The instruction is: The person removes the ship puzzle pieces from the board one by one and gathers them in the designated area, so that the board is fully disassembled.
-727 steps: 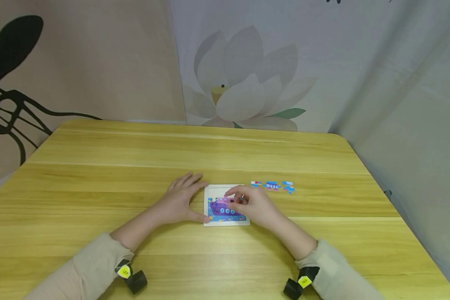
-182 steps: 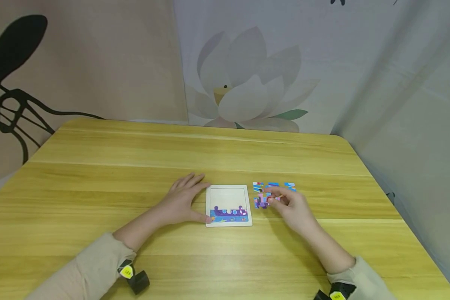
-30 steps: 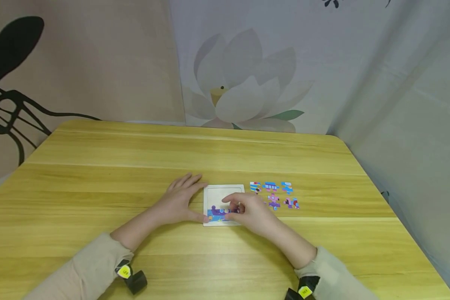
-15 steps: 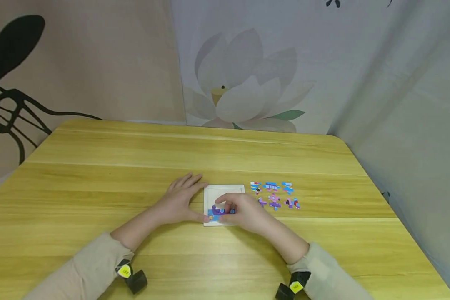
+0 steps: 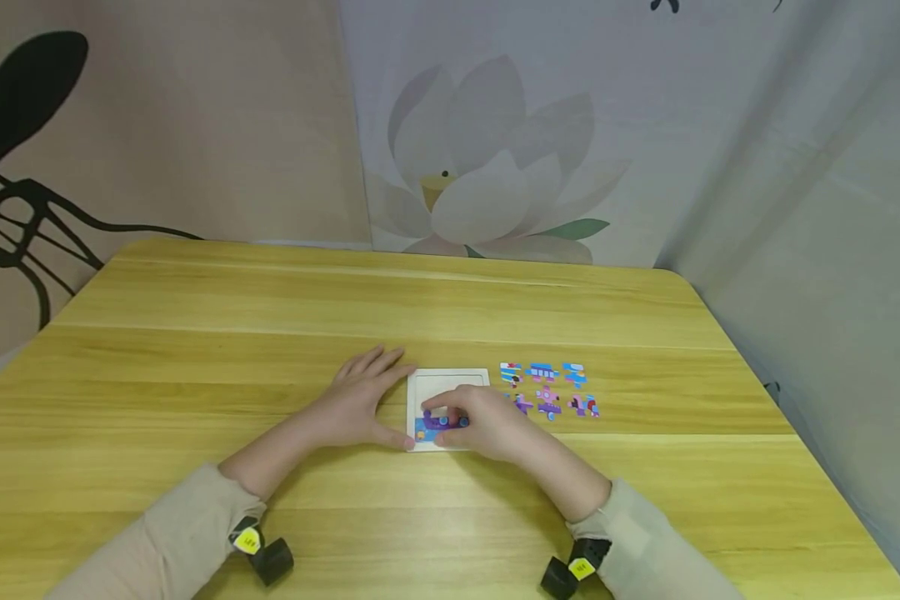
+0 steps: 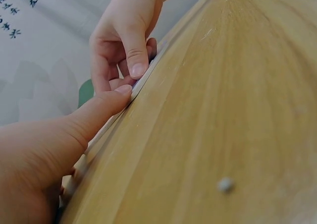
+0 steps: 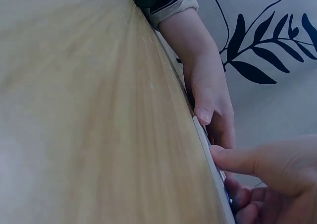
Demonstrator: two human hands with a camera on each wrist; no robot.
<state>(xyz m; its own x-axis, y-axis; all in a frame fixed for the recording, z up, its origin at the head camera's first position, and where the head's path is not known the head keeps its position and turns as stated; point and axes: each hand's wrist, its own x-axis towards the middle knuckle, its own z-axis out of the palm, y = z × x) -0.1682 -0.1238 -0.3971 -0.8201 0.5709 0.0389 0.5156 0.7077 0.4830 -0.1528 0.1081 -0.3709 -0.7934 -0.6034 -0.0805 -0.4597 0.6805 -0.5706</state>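
Observation:
A white puzzle tray lies on the table, with blue and purple jigsaw pieces along its lower part and bare backing above. My left hand has its fingers spread, the thumb at the tray's lower left corner and the index finger by the upper left. My right hand reaches over the tray from the right, its curled index finger and thumb on either side of a purple-and-blue puzzle piece. Its palm hides the tray's right part. In the right wrist view the right thumb touches the tray edge.
Several loose jigsaw pieces lie in two rows right of the tray, on the wooden table. A patterned curtain hangs behind the table's far edge. Each wrist carries a small black camera.
Over the last second my right hand has slid left across the tray's pieces; my left hand stays put. Since the oldest frame, pieces have left the tray and more lie to its right.

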